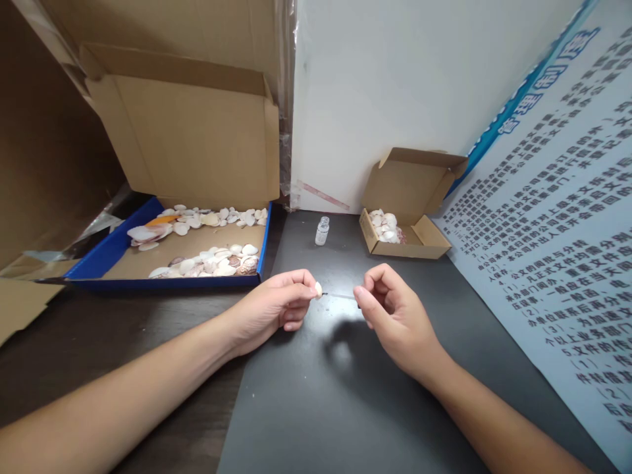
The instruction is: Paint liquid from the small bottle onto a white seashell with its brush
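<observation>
My left hand (279,306) pinches a small pale shell (318,289) between thumb and forefinger, a little above the dark table (336,401). My right hand (390,313) sits just to its right with fingers closed on the end of a thin needle or wire (340,295). The thin piece reaches from my right fingertips to the shell, and its tip touches the shell. Both hands hover near the middle of the table.
A large open cardboard box with a blue rim (116,247) holds several shells at the back left. A small open cardboard box (412,240) with shells stands at the back right. A little clear vial (322,231) stands between them. A printed poster (557,250) leans along the right.
</observation>
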The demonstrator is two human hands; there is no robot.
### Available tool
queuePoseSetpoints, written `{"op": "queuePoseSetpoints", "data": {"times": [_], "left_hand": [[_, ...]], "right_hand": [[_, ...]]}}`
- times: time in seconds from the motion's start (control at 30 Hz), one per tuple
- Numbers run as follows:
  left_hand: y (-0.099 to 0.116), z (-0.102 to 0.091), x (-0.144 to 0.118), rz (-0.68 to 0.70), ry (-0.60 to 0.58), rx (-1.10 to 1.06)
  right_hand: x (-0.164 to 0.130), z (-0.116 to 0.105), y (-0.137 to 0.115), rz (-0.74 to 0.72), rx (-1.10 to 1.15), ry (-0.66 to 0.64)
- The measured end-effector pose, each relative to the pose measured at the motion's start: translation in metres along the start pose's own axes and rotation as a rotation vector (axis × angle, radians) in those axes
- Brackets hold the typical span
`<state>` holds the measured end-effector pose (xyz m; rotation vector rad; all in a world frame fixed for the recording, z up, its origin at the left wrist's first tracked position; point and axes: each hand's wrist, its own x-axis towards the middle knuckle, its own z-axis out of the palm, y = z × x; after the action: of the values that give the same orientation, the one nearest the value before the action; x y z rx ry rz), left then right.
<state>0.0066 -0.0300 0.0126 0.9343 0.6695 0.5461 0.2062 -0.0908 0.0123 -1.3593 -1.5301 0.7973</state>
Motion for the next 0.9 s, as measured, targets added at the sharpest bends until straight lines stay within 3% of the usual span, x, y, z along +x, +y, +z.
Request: {"op": "queuePoseSetpoints", "data": {"times": [0.1,0.23,0.37,0.53,0.7,0.9], "left_hand": [[-0.0003,-0.0007,0.0003,-0.002,-0.002,-0.004],[-0.0007,-0.0011,0.0008,0.002,0.004,0.002],[-0.0008,-0.0006,0.0019,0.010,0.003,0.022],[-0.0011,-0.0001,0.0017,0.026,-0.005,0.043],[-0.0014,0.0003,0.0012,0.035,0.000,0.051],[-0.0031,-0.0010,0.0028,0.022,-0.008,0.040]], "right_hand": [[-0.0001,0.0000,-0.0002,-0.010,-0.050,0.029],[0.0001,0.0003,0.0005,0.009,0.065,-0.004],[-0.0002,-0.0001,0.0007,-0.006,-0.041,0.044],[0.0001,-0.0004,0.0011,0.006,0.079,0.014],[0.0010,0.0004,0.0020,0.010,-0.034,0.066],[0.0016,0.0008,0.0026,0.022,0.047,0.038]]}}
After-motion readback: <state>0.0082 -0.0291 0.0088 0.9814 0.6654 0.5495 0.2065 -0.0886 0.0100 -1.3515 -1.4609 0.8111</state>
